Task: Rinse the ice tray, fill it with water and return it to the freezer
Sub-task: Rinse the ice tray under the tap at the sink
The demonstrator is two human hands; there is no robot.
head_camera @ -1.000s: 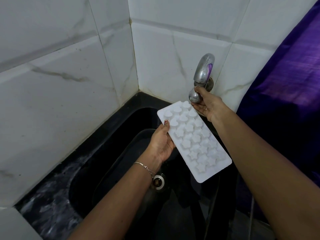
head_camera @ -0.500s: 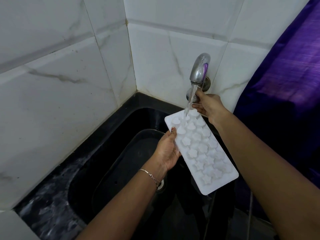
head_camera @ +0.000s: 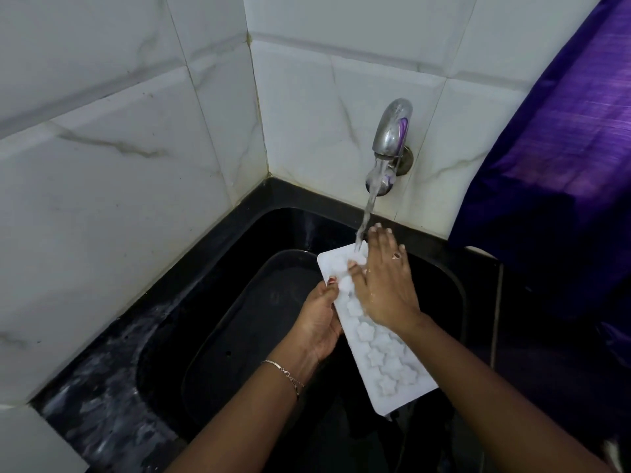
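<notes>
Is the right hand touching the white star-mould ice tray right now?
Touching. The head view shows the right hand lying flat on the white star-mould ice tray, fingers spread.

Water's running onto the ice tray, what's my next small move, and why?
Probably slide the right hand down the tray toward its near end, rubbing as it goes. The stream from the tap lands only on the far end, the right hand lies flat there, and the left hand grips the tray's edge over the sink.
</notes>
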